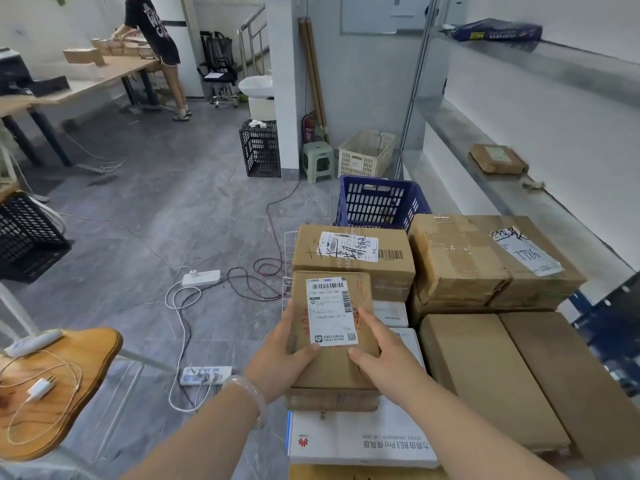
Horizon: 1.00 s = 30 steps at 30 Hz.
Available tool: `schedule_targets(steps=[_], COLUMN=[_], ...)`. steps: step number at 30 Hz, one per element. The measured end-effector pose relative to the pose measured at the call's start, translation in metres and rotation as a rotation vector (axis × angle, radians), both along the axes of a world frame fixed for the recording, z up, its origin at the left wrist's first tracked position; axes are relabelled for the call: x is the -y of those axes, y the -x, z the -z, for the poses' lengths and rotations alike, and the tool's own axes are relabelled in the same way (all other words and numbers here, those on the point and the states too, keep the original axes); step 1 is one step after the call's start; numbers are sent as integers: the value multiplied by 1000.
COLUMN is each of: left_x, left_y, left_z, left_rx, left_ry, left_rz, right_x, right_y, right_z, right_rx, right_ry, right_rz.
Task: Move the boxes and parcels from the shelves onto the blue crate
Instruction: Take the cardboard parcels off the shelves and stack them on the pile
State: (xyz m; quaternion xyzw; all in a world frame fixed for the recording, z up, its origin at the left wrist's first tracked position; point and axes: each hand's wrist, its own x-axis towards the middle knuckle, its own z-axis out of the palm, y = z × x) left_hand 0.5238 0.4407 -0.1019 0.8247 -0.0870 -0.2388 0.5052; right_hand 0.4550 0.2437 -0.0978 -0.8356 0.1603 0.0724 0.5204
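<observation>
Snugly between both grips: labelled parcel

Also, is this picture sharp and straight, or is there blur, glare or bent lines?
Head view: sharp in the middle, where the label on the held box is partly readable; toward the edges it smears, as on the blue packet at top right; the wide lens bends and tilts the shelves; the light is soft, shadows are weak, with a slight sheen on the taped box.
</observation>
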Motion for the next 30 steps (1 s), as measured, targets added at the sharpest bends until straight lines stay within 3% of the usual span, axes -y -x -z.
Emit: schedule_targets(steps=[7,22,30], left_x=[6,52,59], left_y=[-14,-54,-51], left_z=[-3,26,35], left_rx=[-49,-430,-607], left_ry=[-2,119,324], left_rz=[-118,-433,-495], right_x=[22,39,43], right_y=[16,16,17], right_z=[-7,1,3], right_rx=[-39,-35,-31], right_ry=[9,-6,-25], right_rz=[-5,-22,-39])
